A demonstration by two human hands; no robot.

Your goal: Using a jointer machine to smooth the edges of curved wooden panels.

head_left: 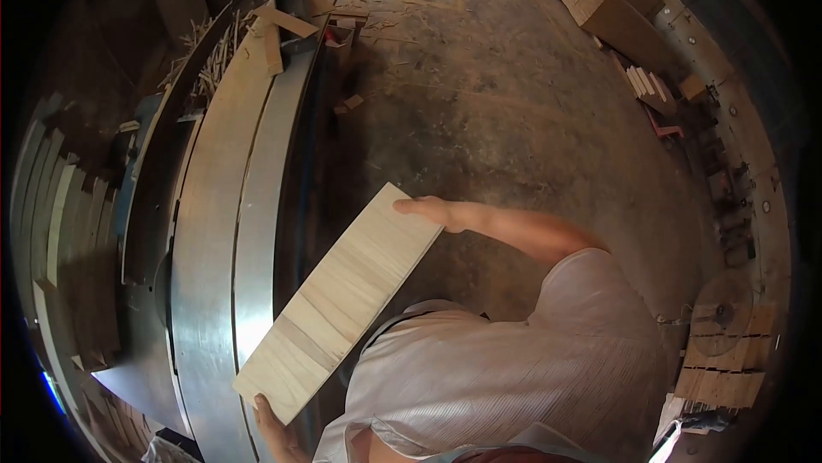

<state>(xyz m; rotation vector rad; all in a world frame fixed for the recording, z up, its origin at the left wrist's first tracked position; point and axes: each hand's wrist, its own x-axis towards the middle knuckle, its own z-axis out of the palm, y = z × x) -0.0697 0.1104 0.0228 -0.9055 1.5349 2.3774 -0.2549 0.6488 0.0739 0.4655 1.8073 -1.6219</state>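
Both hands, right (428, 209); left (272, 424), apparently grip pale wooden board (342, 296) ends.

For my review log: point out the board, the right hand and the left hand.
board (342, 300), head view, middle of its pale face
right hand (425, 208), head view, on the fingers at the board's far edge
left hand (276, 430), head view, on the fingers under the board's near end

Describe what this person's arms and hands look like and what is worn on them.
Both hands, left hand and right hand, are bare, with no gloves. The right forearm is bare up to a short, loose sleeve of a pale, finely striped shirt. No watch or rings show.
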